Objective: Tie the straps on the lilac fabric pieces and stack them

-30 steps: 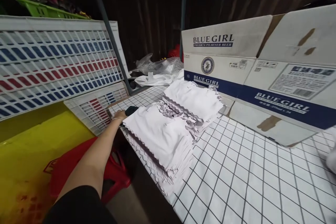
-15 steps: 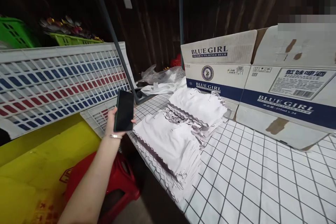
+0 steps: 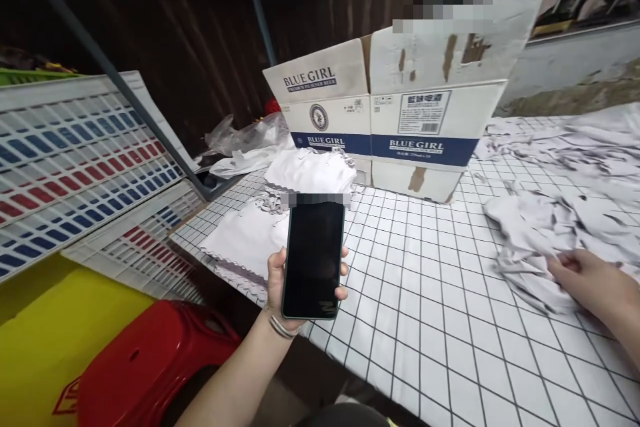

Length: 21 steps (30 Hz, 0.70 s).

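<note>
My left hand (image 3: pixel 277 280) is wrapped round a dark smartphone (image 3: pixel 314 260), held upright with its black screen towards me. It is in front of the table's near edge, and a bracelet (image 3: pixel 281 328) circles the wrist. Behind the phone lie stacks of white fabric pieces (image 3: pixel 235 240) with wavy dark-edged borders, partly covered by it. At the right, my right hand (image 3: pixel 587 273) has its thumb and fingers pinched on a crumpled white fabric piece (image 3: pixel 525 230) in a loose heap on the table. The exact grip point is small and partly hidden.
A white-and-blue beer carton (image 3: pixel 420 147) stands at the back of the grid-patterned tablecloth (image 3: pixel 400 280). More loose white fabric (image 3: pixel 575 147) spreads at the far right. On the left are white plastic crates (image 3: pixel 85 173), a red stool (image 3: pixel 135 360) and a yellow bag (image 3: pixel 30 347).
The view has swung right. The phone in my left hand has come over to the middle, in front of the stacks. My right hand and the loose fabric heap have come into view.
</note>
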Motion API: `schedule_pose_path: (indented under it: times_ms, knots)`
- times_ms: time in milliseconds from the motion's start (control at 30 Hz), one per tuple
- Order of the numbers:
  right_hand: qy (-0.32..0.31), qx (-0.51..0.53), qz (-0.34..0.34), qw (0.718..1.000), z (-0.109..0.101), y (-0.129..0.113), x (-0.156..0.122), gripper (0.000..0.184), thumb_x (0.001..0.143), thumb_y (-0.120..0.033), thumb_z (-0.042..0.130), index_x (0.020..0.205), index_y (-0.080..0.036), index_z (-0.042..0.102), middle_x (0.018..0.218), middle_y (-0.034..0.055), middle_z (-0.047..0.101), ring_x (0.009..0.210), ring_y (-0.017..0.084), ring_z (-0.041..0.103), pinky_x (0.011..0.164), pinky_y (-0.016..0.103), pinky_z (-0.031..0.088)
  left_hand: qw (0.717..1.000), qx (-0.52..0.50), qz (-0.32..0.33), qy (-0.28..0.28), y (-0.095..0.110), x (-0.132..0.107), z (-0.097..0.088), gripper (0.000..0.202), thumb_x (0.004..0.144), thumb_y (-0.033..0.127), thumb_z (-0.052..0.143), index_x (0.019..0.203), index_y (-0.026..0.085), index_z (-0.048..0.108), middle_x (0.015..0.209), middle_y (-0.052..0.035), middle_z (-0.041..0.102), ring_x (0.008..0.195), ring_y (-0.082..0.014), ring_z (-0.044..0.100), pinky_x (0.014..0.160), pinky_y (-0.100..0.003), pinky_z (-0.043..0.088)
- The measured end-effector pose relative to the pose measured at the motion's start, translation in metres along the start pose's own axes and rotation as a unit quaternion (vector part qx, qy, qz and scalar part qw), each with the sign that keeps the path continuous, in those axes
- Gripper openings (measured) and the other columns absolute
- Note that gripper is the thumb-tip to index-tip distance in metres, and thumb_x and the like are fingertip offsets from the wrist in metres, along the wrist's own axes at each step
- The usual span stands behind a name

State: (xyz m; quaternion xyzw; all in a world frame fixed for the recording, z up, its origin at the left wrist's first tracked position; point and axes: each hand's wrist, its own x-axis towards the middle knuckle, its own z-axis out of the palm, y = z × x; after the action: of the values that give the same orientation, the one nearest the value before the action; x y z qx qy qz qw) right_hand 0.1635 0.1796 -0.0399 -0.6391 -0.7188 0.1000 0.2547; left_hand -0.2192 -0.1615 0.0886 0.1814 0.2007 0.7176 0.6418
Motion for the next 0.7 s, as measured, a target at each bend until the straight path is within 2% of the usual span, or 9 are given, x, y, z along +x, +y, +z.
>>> schedule_pose_path:
  times_ms: [67,100,267,300,367,467,567,633,700]
  knots:
    - [-0.074,0.010,0.079,0.994,-0.003,-0.006,0.005,0.024,0.066,-0.039,0.071,0.056,-0.023,0.056,0.052,0.0076,0.062,0.040,0.020,0.050,0.048,0.034,0.028,1.000,-0.005,-0.019,-0.003,-0.010,0.003,0.005,0.061,0.071,0.058,0.058,0.119,0.019,0.062,0.115,-0.0149,0.059,0.091,-0.0250,0.053,0.065,-0.033,0.044]
    - [-0.090,0.017,0.098,0.991,-0.007,-0.010,0.004,0.023,0.068,-0.040,0.069,0.059,-0.023,0.056,0.054,0.0080,0.063,0.042,0.020,0.051,0.050,0.034,0.029,1.000,-0.008,-0.027,-0.002,-0.015,0.005,0.007,0.061,0.071,0.058,0.058,0.118,0.019,0.062,0.115,-0.0150,0.059,0.091,-0.0250,0.053,0.065,-0.033,0.044]
    - [-0.073,0.027,0.125,0.989,-0.022,-0.024,-0.018,0.021,0.073,-0.043,0.065,0.074,-0.023,0.057,0.066,0.0070,0.064,0.054,0.020,0.052,0.058,0.036,0.034,0.998,-0.031,-0.051,0.001,-0.032,0.008,0.014,0.062,0.068,0.056,0.061,0.119,0.020,0.061,0.110,-0.0137,0.059,0.088,-0.0230,0.051,0.062,-0.029,0.042]
    - [-0.060,0.031,0.133,0.989,-0.024,-0.027,-0.023,0.022,0.074,-0.043,0.065,0.078,-0.023,0.056,0.069,0.0067,0.064,0.056,0.020,0.052,0.060,0.036,0.035,0.998,-0.031,-0.050,0.003,-0.034,0.009,0.015,0.064,0.067,0.057,0.061,0.120,0.021,0.060,0.108,-0.0133,0.059,0.087,-0.0224,0.051,0.061,-0.029,0.041]
    - [0.008,0.042,0.125,0.991,-0.027,-0.035,-0.036,0.024,0.075,-0.042,0.064,0.084,-0.022,0.055,0.074,0.0068,0.063,0.061,0.020,0.051,0.062,0.037,0.036,0.999,-0.028,-0.047,0.004,-0.038,0.009,0.015,0.066,0.067,0.057,0.061,0.123,0.022,0.058,0.107,-0.0128,0.059,0.085,-0.0218,0.051,0.060,-0.028,0.040]
    - [0.157,0.083,0.049,0.983,-0.034,-0.062,-0.062,0.027,0.074,-0.039,0.067,0.090,-0.021,0.056,0.085,0.0081,0.061,0.070,0.020,0.052,0.067,0.037,0.040,0.998,-0.026,-0.057,0.004,-0.042,0.008,0.013,0.064,0.071,0.060,0.058,0.122,0.021,0.059,0.110,-0.0131,0.060,0.088,-0.0227,0.053,0.062,-0.030,0.043]
    - [0.243,0.180,-0.107,0.947,-0.048,-0.107,-0.100,0.029,0.077,-0.032,0.068,0.101,-0.020,0.056,0.098,0.0094,0.061,0.081,0.020,0.056,0.075,0.034,0.046,0.996,-0.001,-0.082,0.024,-0.048,0.008,0.011,0.063,0.074,0.061,0.054,0.120,0.019,0.060,0.119,-0.0144,0.059,0.093,-0.0249,0.055,0.070,-0.035,0.047]
    - [0.237,0.232,-0.240,0.912,-0.059,-0.140,-0.129,0.029,0.078,-0.026,0.068,0.104,-0.021,0.055,0.097,0.0085,0.059,0.090,0.022,0.057,0.082,0.036,0.048,0.994,0.020,-0.097,0.035,-0.053,0.008,0.010,0.065,0.075,0.062,0.053,0.121,0.017,0.060,0.124,-0.0152,0.057,0.096,-0.0262,0.057,0.074,-0.038,0.049]
    - [0.196,0.263,-0.343,0.880,-0.070,-0.170,-0.158,0.032,0.078,-0.023,0.069,0.106,-0.024,0.054,0.100,0.0070,0.058,0.100,0.025,0.057,0.089,0.041,0.047,0.993,0.031,-0.109,0.032,-0.059,0.008,0.009,0.066,0.075,0.063,0.052,0.122,0.017,0.060,0.127,-0.0159,0.057,0.097,-0.0274,0.058,0.076,-0.040,0.050]
